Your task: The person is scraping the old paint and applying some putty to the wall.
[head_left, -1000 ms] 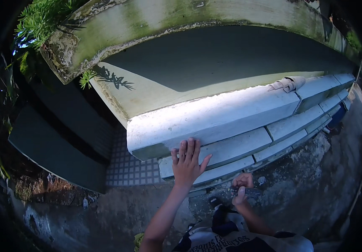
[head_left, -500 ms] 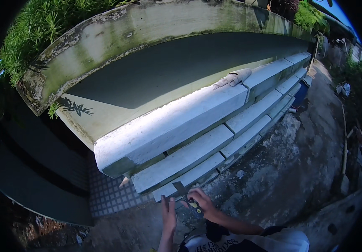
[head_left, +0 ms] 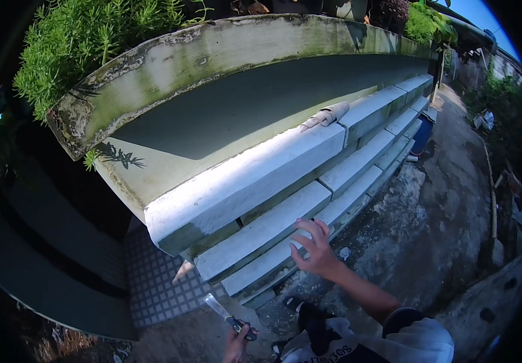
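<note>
Scraper [head_left: 220, 307] in left hand [head_left: 237, 346] — ledges [head_left: 273, 227] ahead, bundle [head_left: 326, 116] on top, tiled floor [head_left: 152, 279] left

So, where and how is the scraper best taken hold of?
Probably by the scraper's dark handle, from the near side, as the left grip does: the slim handle slants back toward the person, while the flat blade points forward and left, clear of the fingers.

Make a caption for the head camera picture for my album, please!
Left grip holding a scraper, right grip loosely curled beside stepped white blocks.
</note>
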{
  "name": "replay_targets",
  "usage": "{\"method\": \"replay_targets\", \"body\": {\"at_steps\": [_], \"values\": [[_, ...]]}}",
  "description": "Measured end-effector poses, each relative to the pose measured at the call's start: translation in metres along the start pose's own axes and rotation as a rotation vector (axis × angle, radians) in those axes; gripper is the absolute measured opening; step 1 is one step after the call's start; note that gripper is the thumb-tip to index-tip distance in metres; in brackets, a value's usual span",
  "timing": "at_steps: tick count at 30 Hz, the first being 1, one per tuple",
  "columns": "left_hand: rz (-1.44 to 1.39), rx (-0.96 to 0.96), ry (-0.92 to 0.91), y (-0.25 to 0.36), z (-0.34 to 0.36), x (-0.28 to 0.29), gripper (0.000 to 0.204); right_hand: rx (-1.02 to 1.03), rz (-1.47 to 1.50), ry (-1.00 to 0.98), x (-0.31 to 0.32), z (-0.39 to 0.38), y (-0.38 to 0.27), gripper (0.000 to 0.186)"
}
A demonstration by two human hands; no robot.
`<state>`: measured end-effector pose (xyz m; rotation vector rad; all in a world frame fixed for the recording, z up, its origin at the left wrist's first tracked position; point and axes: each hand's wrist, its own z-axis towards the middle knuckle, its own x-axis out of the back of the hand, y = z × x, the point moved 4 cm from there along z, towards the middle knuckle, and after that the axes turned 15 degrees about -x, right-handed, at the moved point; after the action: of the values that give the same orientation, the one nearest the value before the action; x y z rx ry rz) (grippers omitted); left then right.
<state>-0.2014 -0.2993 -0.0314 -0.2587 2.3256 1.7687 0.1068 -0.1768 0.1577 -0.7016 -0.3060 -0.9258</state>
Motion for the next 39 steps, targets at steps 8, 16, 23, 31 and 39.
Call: {"method": "replay_targets", "body": {"at_steps": [8, 16, 23, 31, 39], "values": [[-0.030, -0.091, 0.404, -0.086, -0.037, 0.102, 0.022, 0.069, -0.146, 0.017, 0.122, 0.267, 0.159, 0.036], [-0.057, -0.084, 0.672, -0.134, -0.083, 0.124, 0.027, 0.126, -0.517, -0.319, 0.129, 0.297, 0.151, 0.041], [0.002, -0.050, 0.688, -0.140, -0.080, 0.112, 0.037, 0.093, -0.401, -0.439, 0.098, 0.294, 0.149, 0.058], [0.062, -0.193, 0.608, -0.079, -0.039, 0.040, 0.034, 0.105, -0.528, -0.494, 0.092, 0.304, 0.133, 0.030], [0.275, -0.321, 0.646, -0.082, -0.007, 0.004, 0.042, -0.056, -0.109, 0.045, 0.130, 0.248, 0.131, 0.025]]}}
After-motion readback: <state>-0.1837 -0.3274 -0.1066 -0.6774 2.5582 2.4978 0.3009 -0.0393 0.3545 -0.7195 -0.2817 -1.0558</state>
